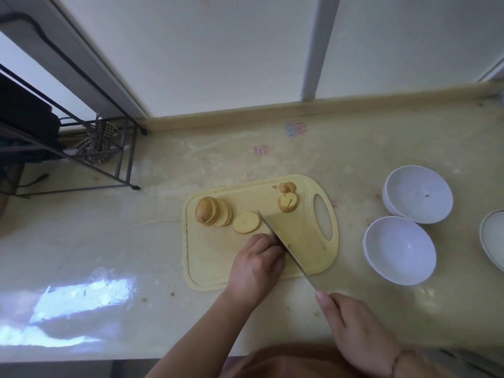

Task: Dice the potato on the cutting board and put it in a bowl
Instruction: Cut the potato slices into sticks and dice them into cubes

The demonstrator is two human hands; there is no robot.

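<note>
A pale yellow cutting board (215, 257) lies on the counter. At its far left a row of potato slices (211, 215) leans together, skin end outward. One round slice (246, 222) lies flat beside them. A partly cut slice (287, 202) and a small end piece (287, 187) sit near the board's handle hole. My left hand (256, 257) rests on the board with fingers curled against the knife's left side; anything under it is hidden. My right hand (362, 331) grips the handle of the knife (294, 261), whose blade slants across the board. An empty white bowl (399, 251) stands right of the board.
A second empty white bowl (417, 195) sits behind the first, and a third dish (493, 236) is cut off by the right edge. A dark metal rack (122, 159) stands on the counter at the left. A raised ledge and window panels run along the back.
</note>
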